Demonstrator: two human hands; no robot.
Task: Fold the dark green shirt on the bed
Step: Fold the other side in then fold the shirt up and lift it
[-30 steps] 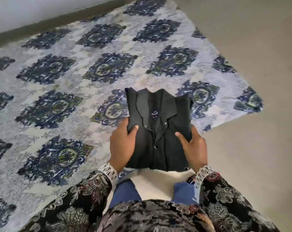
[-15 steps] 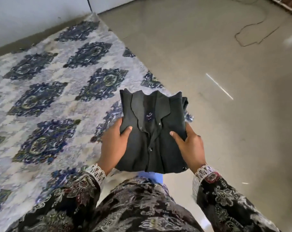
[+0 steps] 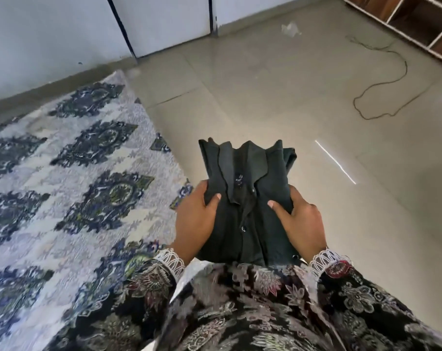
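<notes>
The dark green shirt (image 3: 247,198) is folded into a compact rectangle, collar up and buttons facing me, held in the air in front of my body. My left hand (image 3: 195,221) grips its left edge with the thumb on top. My right hand (image 3: 302,224) grips its right edge the same way. The shirt hangs over the tiled floor, to the right of the bed (image 3: 70,188), which is covered by a white spread with dark blue medallions.
Beige floor tiles (image 3: 278,102) stretch ahead and to the right. A thin cord (image 3: 381,95) lies looped on the floor at the right. A wooden shelf unit (image 3: 417,21) stands at the top right. White wall panels (image 3: 164,21) run along the back.
I have turned right, away from the bed, carrying the folded shirt in both hands. It was over the bed's corner a second ago and is over the floor now.
</notes>
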